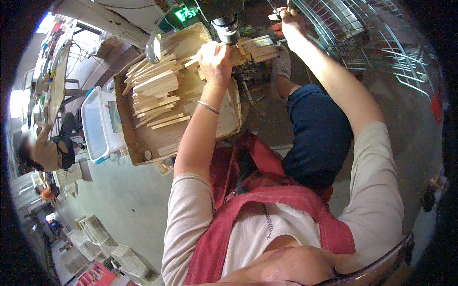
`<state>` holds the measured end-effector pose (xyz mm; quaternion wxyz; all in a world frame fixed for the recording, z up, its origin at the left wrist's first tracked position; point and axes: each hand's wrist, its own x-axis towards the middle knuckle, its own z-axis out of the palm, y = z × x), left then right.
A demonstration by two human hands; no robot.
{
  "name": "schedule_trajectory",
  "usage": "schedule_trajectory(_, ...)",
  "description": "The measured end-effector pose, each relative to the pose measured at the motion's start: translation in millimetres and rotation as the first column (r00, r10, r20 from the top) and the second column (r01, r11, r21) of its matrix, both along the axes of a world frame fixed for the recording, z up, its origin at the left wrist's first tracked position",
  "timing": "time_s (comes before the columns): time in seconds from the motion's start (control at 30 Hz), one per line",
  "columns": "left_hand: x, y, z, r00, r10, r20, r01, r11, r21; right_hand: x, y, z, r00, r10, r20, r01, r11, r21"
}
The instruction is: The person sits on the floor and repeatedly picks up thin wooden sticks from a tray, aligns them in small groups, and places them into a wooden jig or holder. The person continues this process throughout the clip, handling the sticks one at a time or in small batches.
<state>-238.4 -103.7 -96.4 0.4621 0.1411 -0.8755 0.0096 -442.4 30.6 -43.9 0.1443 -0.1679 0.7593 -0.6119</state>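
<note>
Your left hand (215,59) grips a thin pale wooden stick (192,62) at the wooden board's (191,128) far edge, under the drill chuck (226,28). Your right hand (289,20) is closed on a metal lever (274,9).

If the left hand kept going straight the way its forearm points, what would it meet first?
Probably the dark cylindrical drill head, just beyond the left hand, which grips a thin wooden stick under it. Depth is hard to judge in the fisheye view.
</note>
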Motion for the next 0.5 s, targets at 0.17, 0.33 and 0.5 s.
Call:
schedule_trajectory(0.17,-1.0,1.2,0.4,1.0,0.012,0.005,-0.012,1.0,-0.009,7.7,2.6,2.7,0.994,-0.104,0.03,0.104,0.995,0.002)
schedule_trajectory(0.33,0.2,-2.7,-6.7,1.0,0.009,-0.002,-0.009,1.0,-0.018,36.3,68.1,26.5,0.98,-0.023,-0.198,-0.017,0.979,-0.201)
schedule_trajectory(0.5,10.1,-0.3,-1.2,0.999,0.033,0.011,-0.033,0.999,-0.029,64.4,82.6,141.1,0.999,0.039,-0.003,-0.037,0.923,-0.383)
